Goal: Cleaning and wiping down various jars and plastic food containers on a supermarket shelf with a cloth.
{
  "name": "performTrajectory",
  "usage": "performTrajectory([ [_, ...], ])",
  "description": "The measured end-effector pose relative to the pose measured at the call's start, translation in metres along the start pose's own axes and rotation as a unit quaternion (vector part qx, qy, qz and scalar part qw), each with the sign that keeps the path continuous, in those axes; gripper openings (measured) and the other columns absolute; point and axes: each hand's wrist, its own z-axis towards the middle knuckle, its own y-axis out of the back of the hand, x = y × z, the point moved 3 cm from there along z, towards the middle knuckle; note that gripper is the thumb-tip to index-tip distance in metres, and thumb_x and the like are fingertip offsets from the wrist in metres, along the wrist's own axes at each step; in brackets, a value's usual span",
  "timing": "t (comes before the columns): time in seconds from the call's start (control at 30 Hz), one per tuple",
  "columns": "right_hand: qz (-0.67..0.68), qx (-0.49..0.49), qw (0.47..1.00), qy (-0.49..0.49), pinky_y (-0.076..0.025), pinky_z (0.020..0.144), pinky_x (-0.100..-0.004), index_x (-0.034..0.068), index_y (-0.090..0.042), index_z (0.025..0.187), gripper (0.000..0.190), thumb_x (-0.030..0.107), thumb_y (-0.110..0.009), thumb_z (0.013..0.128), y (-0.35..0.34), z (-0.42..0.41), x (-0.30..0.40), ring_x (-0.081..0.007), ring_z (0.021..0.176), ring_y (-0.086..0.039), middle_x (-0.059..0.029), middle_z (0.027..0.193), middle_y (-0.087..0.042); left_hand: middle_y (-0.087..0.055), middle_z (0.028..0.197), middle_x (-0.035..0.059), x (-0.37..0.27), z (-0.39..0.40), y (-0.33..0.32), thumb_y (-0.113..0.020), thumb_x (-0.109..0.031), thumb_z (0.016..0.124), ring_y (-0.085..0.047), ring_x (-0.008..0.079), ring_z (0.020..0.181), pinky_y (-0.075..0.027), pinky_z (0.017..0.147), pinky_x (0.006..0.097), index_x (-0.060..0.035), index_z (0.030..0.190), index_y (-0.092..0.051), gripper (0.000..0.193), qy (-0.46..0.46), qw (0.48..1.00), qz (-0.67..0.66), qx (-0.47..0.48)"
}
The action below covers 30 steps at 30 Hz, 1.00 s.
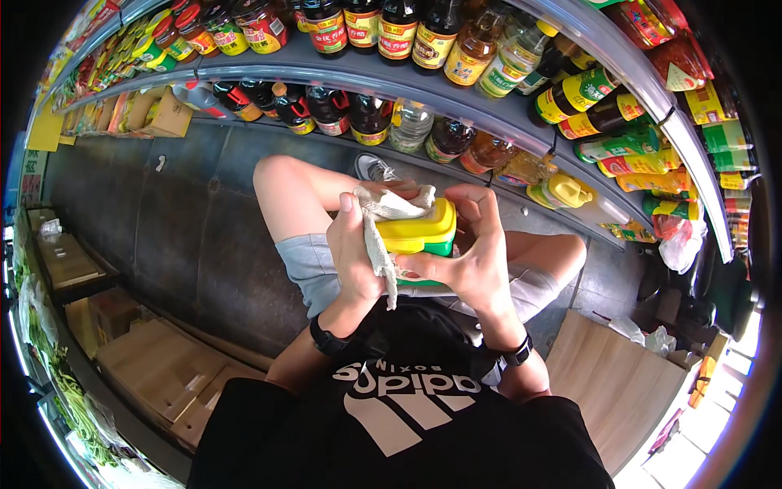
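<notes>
Between my hands, above my lap, is a green container with a yellow lid (418,227). My right hand (473,257) grips it from the right, the thumb along its near side and the fingers curled round the far right corner. A pale cloth (391,211) lies over the lid's left part and hangs down beside the container. My left hand (354,250) holds this cloth against the left side, thumb pointing up. The left fingers are mostly hidden behind the cloth. Part of a printed label shows under my right thumb.
Ahead, a curved-looking upper shelf (293,66) bears sauce bottles (397,36) and jars (259,27). Large jugs (330,110) stand on the low shelf below. Cardboard boxes (165,113) are at the far left. A wooden panel (617,373) lies right; brown boards (165,367) lie left behind me.
</notes>
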Motion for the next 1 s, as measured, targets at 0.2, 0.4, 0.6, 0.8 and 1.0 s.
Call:
performTrajectory([
  [0.2,0.064,0.036,0.997,-0.033,-0.056,0.093,-0.0373,-0.002,-0.039,0.13,0.092,0.014,-0.1,0.063,0.013,0.004,0.0,-0.0234,0.109,-0.066,-0.0198,0.116,-0.065,-0.067,0.126,0.0256,-0.026,0.02,-0.011,-0.04,-0.048,0.108,-0.061,0.0345,0.125,-0.048,0.106,0.0457,0.0109,0.117,-0.068,0.066,-0.212,0.921,0.224,0.236],
  [0.4,0.149,0.089,0.982,-0.07,-0.057,0.091,-0.0362,-0.002,-0.039,0.131,0.087,0.006,-0.097,0.067,0.01,0.007,0.003,-0.0236,0.107,-0.068,-0.0199,0.116,-0.067,-0.071,0.115,0.0257,-0.026,0.01,-0.022,-0.041,-0.049,0.108,-0.073,0.0329,0.103,-0.058,0.092,0.0403,0.0137,0.112,-0.069,0.069,-0.187,0.949,0.175,0.184],
  [0.6,0.214,0.065,0.968,-0.111,-0.057,0.093,-0.0355,-0.002,-0.039,0.133,0.083,0.002,-0.093,0.07,0.012,0.009,0.001,-0.025,0.105,-0.069,-0.0201,0.116,-0.067,-0.067,0.124,0.0233,-0.001,0.009,-0.013,-0.029,-0.066,0.106,-0.069,0.0329,0.112,-0.055,0.098,0.0431,0.0088,0.127,-0.059,0.083,0.041,0.983,-0.17,-0.057],
  [0.8,-0.09,-0.017,0.968,0.232,-0.054,0.097,-0.0388,0.003,-0.053,0.129,0.079,0.016,-0.098,0.065,0.019,0.006,0.005,-0.0297,0.112,-0.066,-0.0211,0.125,-0.062,-0.07,0.117,0.0126,0.032,0.012,0.001,-0.048,-0.049,0.107,-0.069,0.0233,0.106,-0.057,0.09,0.0361,-0.0023,0.129,-0.062,0.053,0.209,0.929,-0.293,0.082],
  [1.0,-0.261,0.007,0.908,0.328,-0.041,0.095,-0.0473,0.008,-0.057,0.125,0.08,0.025,-0.098,0.058,0.017,0.006,-0.004,-0.0319,0.106,-0.055,-0.0161,0.136,-0.062,-0.072,0.113,0.0068,0.036,0.013,0.008,-0.05,-0.051,0.106,-0.071,0.0204,0.095,-0.059,0.083,0.0354,-0.0108,0.126,-0.063,0.047,0.278,0.892,-0.354,0.031],
])
